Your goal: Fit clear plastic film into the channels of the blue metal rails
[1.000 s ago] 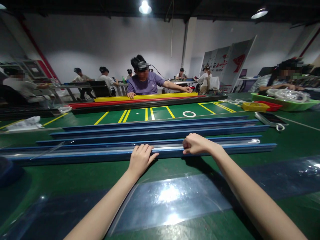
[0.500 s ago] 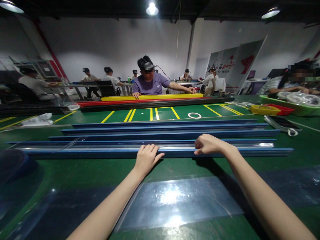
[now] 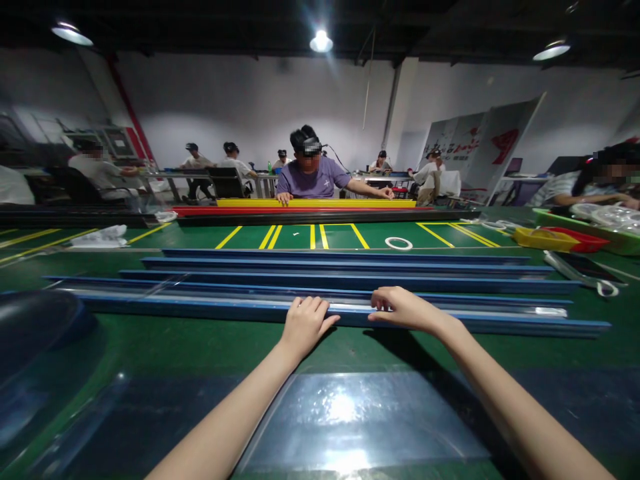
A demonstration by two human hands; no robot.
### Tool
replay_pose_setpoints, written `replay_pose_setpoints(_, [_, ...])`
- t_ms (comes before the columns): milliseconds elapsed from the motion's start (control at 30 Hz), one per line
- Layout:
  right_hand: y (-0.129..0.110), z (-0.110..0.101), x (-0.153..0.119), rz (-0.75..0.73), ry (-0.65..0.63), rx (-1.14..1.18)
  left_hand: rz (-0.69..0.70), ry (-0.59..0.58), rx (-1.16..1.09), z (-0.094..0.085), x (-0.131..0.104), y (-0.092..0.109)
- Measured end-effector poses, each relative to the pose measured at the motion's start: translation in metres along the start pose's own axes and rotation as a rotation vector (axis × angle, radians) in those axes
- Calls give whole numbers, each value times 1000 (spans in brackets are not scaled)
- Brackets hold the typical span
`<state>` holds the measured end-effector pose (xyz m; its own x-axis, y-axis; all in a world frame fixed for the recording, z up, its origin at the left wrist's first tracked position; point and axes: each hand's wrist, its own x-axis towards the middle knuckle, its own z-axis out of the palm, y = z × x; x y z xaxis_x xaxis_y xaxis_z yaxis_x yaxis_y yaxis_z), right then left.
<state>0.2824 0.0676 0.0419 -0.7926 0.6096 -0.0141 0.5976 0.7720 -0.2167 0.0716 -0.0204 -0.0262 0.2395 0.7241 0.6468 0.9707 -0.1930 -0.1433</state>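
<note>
The nearest blue channel (image 3: 200, 311), long and open-topped, lies crosswise on the green table. A clear strip (image 3: 550, 312) runs along inside it, its shiny end showing at the right. My left hand (image 3: 307, 325) is closed over the channel's near wall, fingers on the inside and thumb stretched along the rim. A short way to the right, my right hand (image 3: 406, 309) has its curled fingers in the channel and its thumb at the near wall; its fingertips are partly hidden. Behind lie several more blue channels (image 3: 350, 281), parallel to this one.
A clear plastic sheet (image 3: 370, 417) lies in front of me. A dark blue rounded object (image 3: 43, 333) stands at the left. Beyond the channels are a white ring (image 3: 399, 244), a phone (image 3: 585, 267) and a yellow tray (image 3: 545, 239). Across the table, a co-worker (image 3: 313, 177) handles a yellow bar (image 3: 320, 203).
My right hand has moved left along the blue channel, closer to my left hand, and has lowered onto the near wall. My left hand stays on the channel. The view has shifted slightly.
</note>
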Motion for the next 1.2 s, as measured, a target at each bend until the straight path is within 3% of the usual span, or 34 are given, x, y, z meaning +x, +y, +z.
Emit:
replay_pose_setpoints(100, [-14,12,7,-70,78,-69,-5,-5,1,0,0,0])
replay_pose_setpoints(233, [-20,20,11,-67,75,-128,-12,-25,1,1,0,0])
replay_pose_setpoints(600, [-27,13,9,-46,38,-275,-13,-12,-18,0,-1,-1])
replay_pose_setpoints(1000, [5,-5,-5,16,-70,-258,9,19,-22,-2,0,-1])
replay_pose_setpoints(1200, [10,-9,-9,88,-97,-240,5,12,-35,-2,-1,-1])
